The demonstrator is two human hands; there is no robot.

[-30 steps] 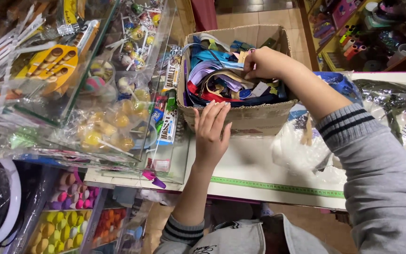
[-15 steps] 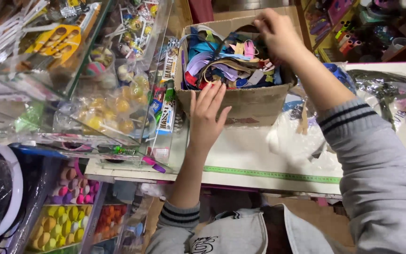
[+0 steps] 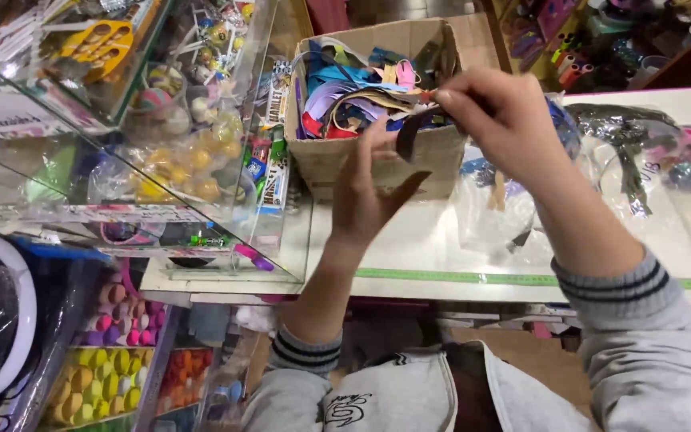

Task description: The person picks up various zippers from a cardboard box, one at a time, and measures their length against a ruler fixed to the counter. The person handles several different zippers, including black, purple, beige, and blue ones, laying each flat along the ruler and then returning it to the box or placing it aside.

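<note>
One white bench [image 3: 441, 240] with a green measuring strip [image 3: 473, 278] along its near edge. One cardboard box [image 3: 377, 156] at the far side, filled with mixed coloured strips. Two clear plastic bags [image 3: 649, 160] lie right of the box. Left hand [image 3: 365, 188]: palm raised, fingers spread wide, just near the box front, holding nothing. Right hand [image 3: 505, 120]: raised over the box's right edge, fingers pinching one dark strip [image 3: 409, 132] that hangs down.
</note>
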